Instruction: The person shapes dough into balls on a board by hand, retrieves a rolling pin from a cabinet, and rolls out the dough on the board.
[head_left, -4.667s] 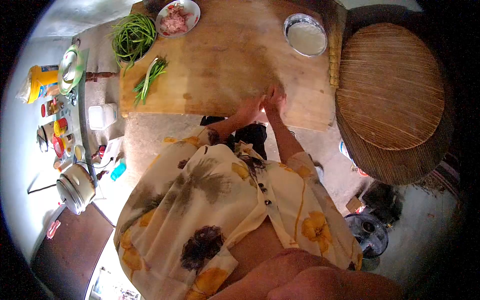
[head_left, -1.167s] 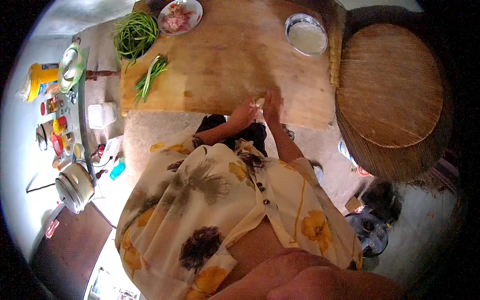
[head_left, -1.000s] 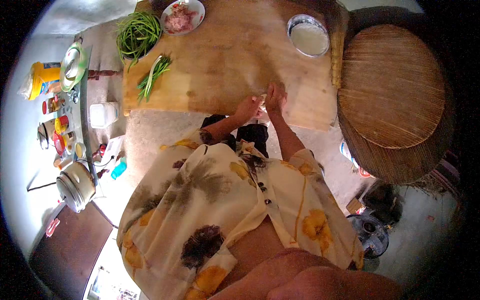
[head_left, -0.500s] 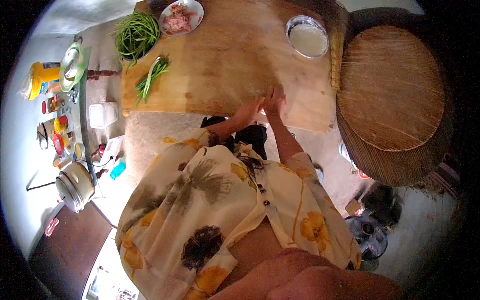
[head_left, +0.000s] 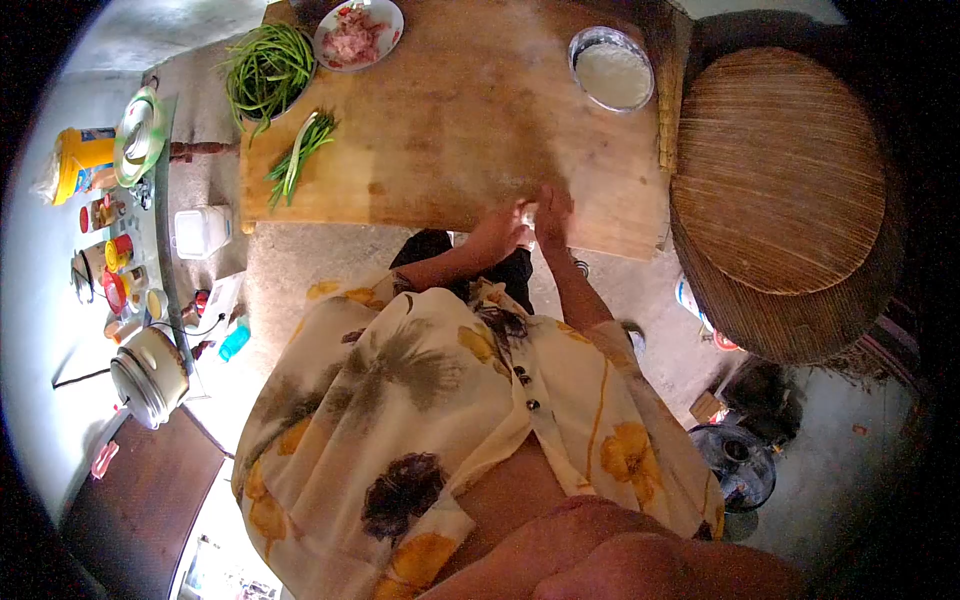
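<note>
At the front edge of the wooden board, my left hand (head_left: 496, 234) and my right hand (head_left: 553, 216) are close together. Between them shows a small white lump (head_left: 527, 214), perhaps dough, partly covered by the fingers. My left fingers are curled against it from the left, and my right hand presses it from the other side. Both hands hang just over the edge of the wooden board (head_left: 440, 150). A metal bowl (head_left: 652, 82) with whitish contents stands at the board's far right.
A bowl of green beans (head_left: 268, 72) and a plate (head_left: 396, 35) of raw minced meat stand at the far left. Spring onions (head_left: 300, 157) lie on the board's left. To the right is a large round woven lid (head_left: 785, 170). Jars and a pot (head_left: 150, 375) line the left side.
My hands have drawn slightly apart and turned, so the white lump now shows between them. My left hand has shifted a little lower. The board's contents have stayed put.
</note>
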